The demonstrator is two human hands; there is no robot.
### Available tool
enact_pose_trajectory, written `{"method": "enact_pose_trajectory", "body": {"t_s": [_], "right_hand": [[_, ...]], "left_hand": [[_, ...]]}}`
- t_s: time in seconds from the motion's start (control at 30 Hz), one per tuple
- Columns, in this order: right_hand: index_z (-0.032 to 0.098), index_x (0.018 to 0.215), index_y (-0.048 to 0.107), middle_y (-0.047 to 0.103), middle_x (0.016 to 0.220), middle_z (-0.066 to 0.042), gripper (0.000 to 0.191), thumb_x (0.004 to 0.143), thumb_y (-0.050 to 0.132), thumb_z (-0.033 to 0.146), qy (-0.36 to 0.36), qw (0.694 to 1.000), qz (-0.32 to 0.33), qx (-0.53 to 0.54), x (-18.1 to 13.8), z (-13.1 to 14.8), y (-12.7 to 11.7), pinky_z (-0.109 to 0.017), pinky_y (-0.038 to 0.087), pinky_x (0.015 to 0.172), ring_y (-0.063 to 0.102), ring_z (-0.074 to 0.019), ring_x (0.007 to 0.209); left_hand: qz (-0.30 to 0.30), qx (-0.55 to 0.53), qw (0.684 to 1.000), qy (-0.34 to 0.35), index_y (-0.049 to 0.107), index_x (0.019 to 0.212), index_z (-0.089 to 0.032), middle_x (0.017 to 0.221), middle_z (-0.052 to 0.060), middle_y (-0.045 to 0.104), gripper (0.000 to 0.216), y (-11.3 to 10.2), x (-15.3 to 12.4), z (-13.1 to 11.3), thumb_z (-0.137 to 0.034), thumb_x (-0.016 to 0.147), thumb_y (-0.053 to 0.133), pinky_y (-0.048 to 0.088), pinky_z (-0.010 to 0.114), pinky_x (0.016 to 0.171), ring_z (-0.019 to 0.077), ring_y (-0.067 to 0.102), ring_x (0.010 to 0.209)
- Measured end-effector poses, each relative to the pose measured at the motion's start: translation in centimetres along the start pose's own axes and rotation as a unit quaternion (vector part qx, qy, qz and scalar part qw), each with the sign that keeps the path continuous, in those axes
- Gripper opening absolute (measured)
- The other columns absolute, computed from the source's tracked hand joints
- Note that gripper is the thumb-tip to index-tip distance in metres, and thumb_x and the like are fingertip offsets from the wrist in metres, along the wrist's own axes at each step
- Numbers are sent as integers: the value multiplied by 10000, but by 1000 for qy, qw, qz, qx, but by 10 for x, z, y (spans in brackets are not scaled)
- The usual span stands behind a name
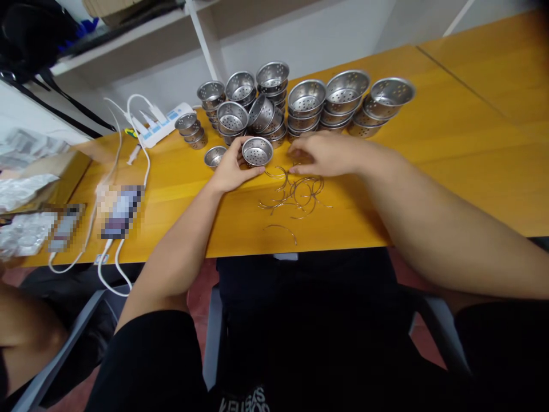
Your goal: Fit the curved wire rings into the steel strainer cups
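Observation:
My left hand (pixel 234 167) is wrapped round a small perforated metal cup (pixel 257 152), its mouth facing up. Just to the right, my right hand (pixel 315 153) is curved above the table with thumb and fingers apart, and nothing shows between them. Below it lies a loose tangle of thin curved wires (pixel 295 193), and a single curved wire (pixel 281 228) rests nearer the table edge. Another small perforated cup (pixel 214 156) stands beside my left hand. Behind both hands are several stacks of perforated cups (pixel 306 106), with one tilted cup (pixel 261 113) among them.
A white power strip (pixel 167 125) with plugged cables lies at the back left. Two blurred devices, one a phone-like slab (pixel 123 212), lie on the left with white cables. A cardboard box (pixel 64 177) with plastic bags is at far left. Another person's arm (pixel 26 320) shows there.

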State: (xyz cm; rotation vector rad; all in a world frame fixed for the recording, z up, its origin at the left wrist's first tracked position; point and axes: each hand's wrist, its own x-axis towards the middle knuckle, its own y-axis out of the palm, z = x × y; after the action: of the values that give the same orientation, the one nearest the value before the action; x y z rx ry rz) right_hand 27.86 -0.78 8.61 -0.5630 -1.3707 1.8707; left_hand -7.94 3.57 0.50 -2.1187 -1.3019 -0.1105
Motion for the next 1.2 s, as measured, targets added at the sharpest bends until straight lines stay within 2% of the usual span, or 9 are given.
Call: {"method": "enact_pose_trajectory", "body": {"t_s": [0.07,0.2,0.3,0.43,0.57,0.67,0.8,0.97,1.2], "right_hand": [[326,1461,937,952,1333,-148,460,1119,874,626,24,999,10,-18,4,-4,7,-588,685,1083,880,-468,1270],[273,1304,954,961,1306,-151,223,1158,796,330,45,997,40,-41,9,8,8,-537,666,1071,895,-414,1221],[249,1253,944,955,1259,-155,267,1122,716,200,56,995,54,-61,8,22,3,-507,645,1014,888,-384,1162],[270,1225,915,919,1226,-159,272,1133,663,227,44,994,53,-81,4,30,0,-494,633,915,852,-378,1116],[222,1231,879,878,1375,-209,259,1170,628,211,45,991,64,-109,2,36,0,-464,599,878,832,-350,1114],[198,1331,867,887,1425,-224,277,1174,639,195,49,991,74,-101,2,35,-2,-476,614,939,853,-376,1180],[224,1449,862,937,1377,-180,370,1084,803,217,70,993,61,-79,-1,20,-9,-526,656,1018,884,-423,1217],[265,1260,909,955,1207,-136,175,1116,811,243,93,989,93,-64,-2,8,-12,-516,634,941,881,-394,1067],[245,1018,893,929,1067,-143,207,1100,717,174,109,982,105,-112,-2,30,-8,-464,564,807,852,-349,942]], "left_hand": [[-3,7,1000,0,562,1648,-285,1724,203,786,1036,0,2,5,-762,882,1070,713,639,1414,421,844,1616],[-19,-4,1000,-10,583,1627,-289,1695,202,813,1062,2,6,16,-770,840,1108,722,636,1405,415,856,1595],[-30,-23,999,-7,598,1612,-282,1662,213,833,1085,3,7,21,-786,815,1136,745,633,1374,412,873,1560],[-32,1,999,-5,607,1607,-293,1650,210,847,1070,3,7,20,-810,832,1133,773,591,1317,394,885,1533],[-51,17,999,-8,634,1564,-281,1587,211,882,1022,3,6,13,-755,818,1146,797,599,1274,397,918,1466],[-52,5,998,-21,641,1558,-277,1585,211,887,1048,4,6,8,-783,801,1159,790,611,1292,401,918,1472],[-51,-4,999,-9,635,1584,-280,1608,206,865,1077,7,5,7,-831,813,1146,784,604,1298,393,906,1487],[-46,23,999,-5,639,1612,-301,1633,179,838,1048,12,5,8,-775,837,1159,772,614,1310,403,882,1522],[-35,32,999,13,609,1722,-361,1724,178,750,1115,10,5,6,-930,894,1091,732,646,1371,426,821,1604]]}}
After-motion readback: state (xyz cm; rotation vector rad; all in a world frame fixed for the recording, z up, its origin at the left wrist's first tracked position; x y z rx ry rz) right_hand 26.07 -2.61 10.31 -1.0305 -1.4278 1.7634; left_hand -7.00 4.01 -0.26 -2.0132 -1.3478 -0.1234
